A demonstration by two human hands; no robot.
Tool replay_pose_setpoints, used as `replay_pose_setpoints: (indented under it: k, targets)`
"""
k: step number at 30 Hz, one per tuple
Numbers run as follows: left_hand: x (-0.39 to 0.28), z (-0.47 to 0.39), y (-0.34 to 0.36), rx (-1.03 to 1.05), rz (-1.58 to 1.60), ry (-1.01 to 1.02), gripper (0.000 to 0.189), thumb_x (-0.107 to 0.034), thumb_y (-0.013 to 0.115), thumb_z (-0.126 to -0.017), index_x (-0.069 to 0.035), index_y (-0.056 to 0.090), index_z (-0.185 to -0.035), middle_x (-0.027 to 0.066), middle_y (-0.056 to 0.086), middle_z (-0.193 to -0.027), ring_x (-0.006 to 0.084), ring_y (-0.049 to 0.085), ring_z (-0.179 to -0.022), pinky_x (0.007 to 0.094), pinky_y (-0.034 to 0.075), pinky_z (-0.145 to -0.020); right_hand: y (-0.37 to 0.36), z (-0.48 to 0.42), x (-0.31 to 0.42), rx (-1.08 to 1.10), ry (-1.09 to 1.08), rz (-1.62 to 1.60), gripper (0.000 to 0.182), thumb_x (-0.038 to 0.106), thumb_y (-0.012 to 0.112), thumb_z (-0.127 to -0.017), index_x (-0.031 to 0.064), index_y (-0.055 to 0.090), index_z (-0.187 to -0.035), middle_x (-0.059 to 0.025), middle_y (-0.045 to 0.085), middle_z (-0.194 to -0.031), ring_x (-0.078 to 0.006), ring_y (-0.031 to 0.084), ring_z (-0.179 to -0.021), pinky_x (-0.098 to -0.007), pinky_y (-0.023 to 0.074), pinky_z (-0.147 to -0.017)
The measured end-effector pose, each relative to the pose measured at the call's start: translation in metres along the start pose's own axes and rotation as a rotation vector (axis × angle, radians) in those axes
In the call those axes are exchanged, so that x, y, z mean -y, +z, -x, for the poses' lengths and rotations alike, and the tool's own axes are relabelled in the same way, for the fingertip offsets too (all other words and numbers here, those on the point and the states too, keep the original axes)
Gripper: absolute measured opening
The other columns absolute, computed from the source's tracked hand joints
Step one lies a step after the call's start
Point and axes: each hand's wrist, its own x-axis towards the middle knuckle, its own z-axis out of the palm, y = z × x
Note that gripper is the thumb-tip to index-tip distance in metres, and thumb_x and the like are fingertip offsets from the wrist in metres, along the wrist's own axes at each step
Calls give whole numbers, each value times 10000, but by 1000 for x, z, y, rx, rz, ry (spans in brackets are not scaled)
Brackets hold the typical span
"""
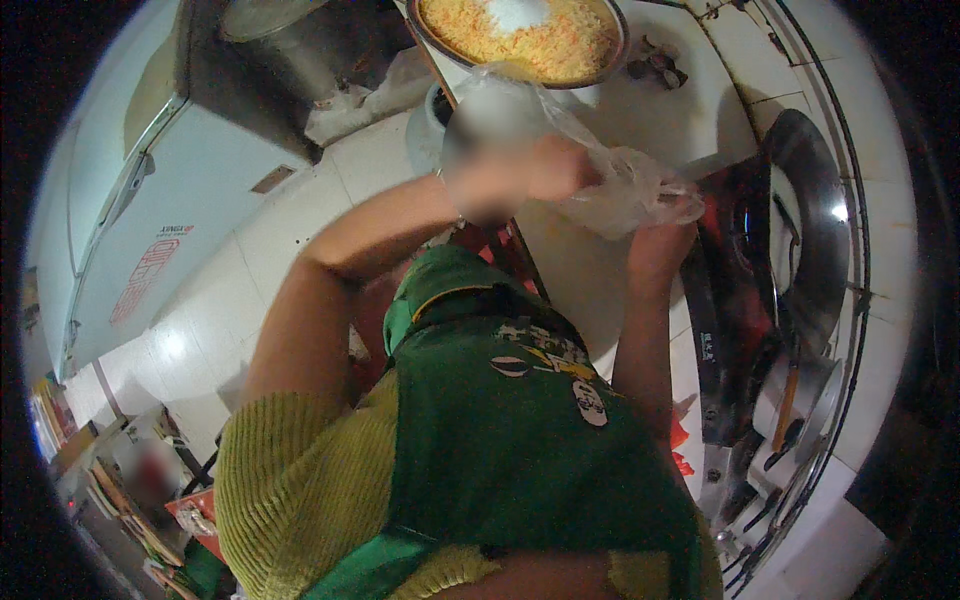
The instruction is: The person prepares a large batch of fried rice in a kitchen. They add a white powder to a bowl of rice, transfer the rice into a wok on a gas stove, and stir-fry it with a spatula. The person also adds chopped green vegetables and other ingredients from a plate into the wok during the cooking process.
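A clear, crumpled plastic bag stretches between my two hands, over the near part of the pale countertop. My left hand grips the bag's left side; a blur hides the wrist and part of that hand. On the bag's right end, the fingers of my right hand are closed, partly covered by the film. Just beyond the hands stands a large round metal basin of shredded yellow-orange food. A heap of white powder lies on top of the shreds. The bag's far edge overlaps the basin's near rim.
Several small dark pieces lie right of the basin. A gas stove on the right bears a wok and a wooden-handled utensil. A bluish bucket stands below the counter's left edge. A white fridge or freezer is far left.
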Motion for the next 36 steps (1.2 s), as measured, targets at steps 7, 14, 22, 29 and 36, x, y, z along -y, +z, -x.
replay_pose_setpoints:
  k: [7, 14, 22, 29, 36]
  targets:
    - [20, 35, -2, 429, -310, -81, 297, -348, 518, -761, -89, 583, -890, 115, 587, -843, 287, 549, -867, 401, 424, -740, -13, 1, -9, -37, 260, -194, 304, 32, 588, -707, -14, 500, -995, -186, 538, -954, -355, 506, -918, -409, 409, -784]
    - [19, 43, -53, 109, -486, -151, 464, -500, 506, -747, -76, 612, -905, 114, 532, -1030, 254, 485, -999, 381, 378, -840, -4, 10, -62, -200, 465, -731, 295, 84, 526, -781, -10, 485, -1057, -156, 522, -1040, -284, 525, -927, -363, 443, -791]
    - [34, 48, -24, -134, 402, -223, 279, -119, 596, -760, -31, 539, -1019, 128, 532, -1041, 233, 518, -955, 338, 424, -825, 3, 8, -56, 80, 305, -390, 354, 220, 494, -832, 36, 456, -1133, -124, 536, -1025, -232, 531, -922, -356, 461, -762]
    - [-24, -31, -20, -553, 853, -291, 394, -136, 622, -716, 2, 489, -1060, 88, 540, -906, 194, 503, -862, 307, 412, -772, 42, -40, -26, 290, 451, -1061, 354, 240, 461, -841, 58, 457, -1144, -118, 517, -1049, -228, 519, -926, -350, 438, -788]
    - [-4, 29, -8, -139, 802, -75, 529, -180, 709, -646, -9, 476, -1089, 98, 500, -1103, 200, 448, -997, 325, 375, -860, 7, -60, 28, 224, -7, -633, 370, 223, 465, -831, 49, 445, -1158, -121, 509, -1064, -246, 513, -924, -347, 419, -807]
